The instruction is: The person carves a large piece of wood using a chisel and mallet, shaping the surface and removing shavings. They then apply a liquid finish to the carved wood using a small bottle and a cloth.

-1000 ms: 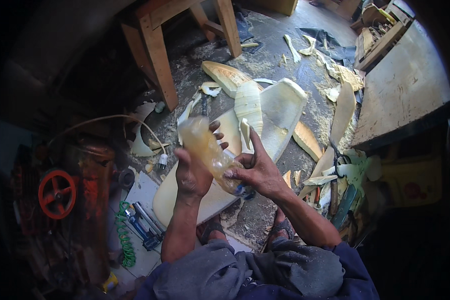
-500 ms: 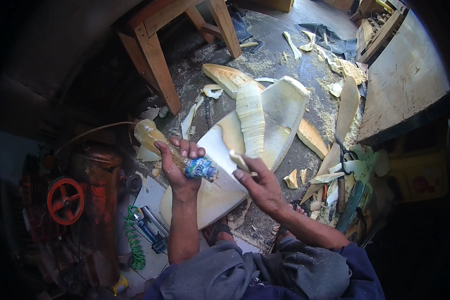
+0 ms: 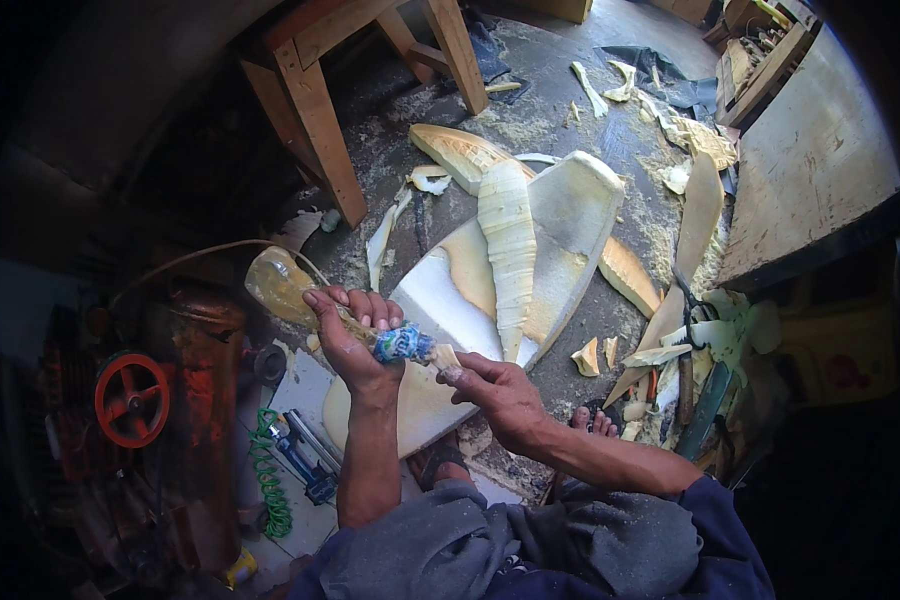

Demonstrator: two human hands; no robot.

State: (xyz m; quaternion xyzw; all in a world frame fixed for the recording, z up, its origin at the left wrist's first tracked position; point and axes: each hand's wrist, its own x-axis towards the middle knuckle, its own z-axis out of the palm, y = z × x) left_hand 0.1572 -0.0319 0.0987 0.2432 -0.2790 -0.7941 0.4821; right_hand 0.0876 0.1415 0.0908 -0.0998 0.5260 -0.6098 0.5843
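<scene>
My left hand (image 3: pixel 355 335) is wrapped round a clear plastic bottle (image 3: pixel 280 285) with a blue and green label and yellowish contents. The bottle lies tilted, its neck end toward my right hand. Pinched in my right hand (image 3: pixel 505 398) is a small pale foam piece (image 3: pixel 444 356), which meets the bottle's mouth; whether it sits inside the opening I cannot tell. Beneath both hands rests a large shaped foam pad (image 3: pixel 425 300), white and yellowish. A ridged cream foam strip (image 3: pixel 507 250) lies across that pad.
A wooden stool (image 3: pixel 315 120) stands at the far left, above a red-wheeled machine (image 3: pixel 132 400). A pneumatic tool (image 3: pixel 310 470) with a green coiled hose lies near my left forearm. Foam offcuts (image 3: pixel 630 280) and scissors (image 3: pixel 685 300) lie to the right, beside a board (image 3: pixel 820 150).
My right hand has moved left and slightly down, bringing the foam piece to the bottle's mouth. The bottle's wide end has swung a little left and down.
</scene>
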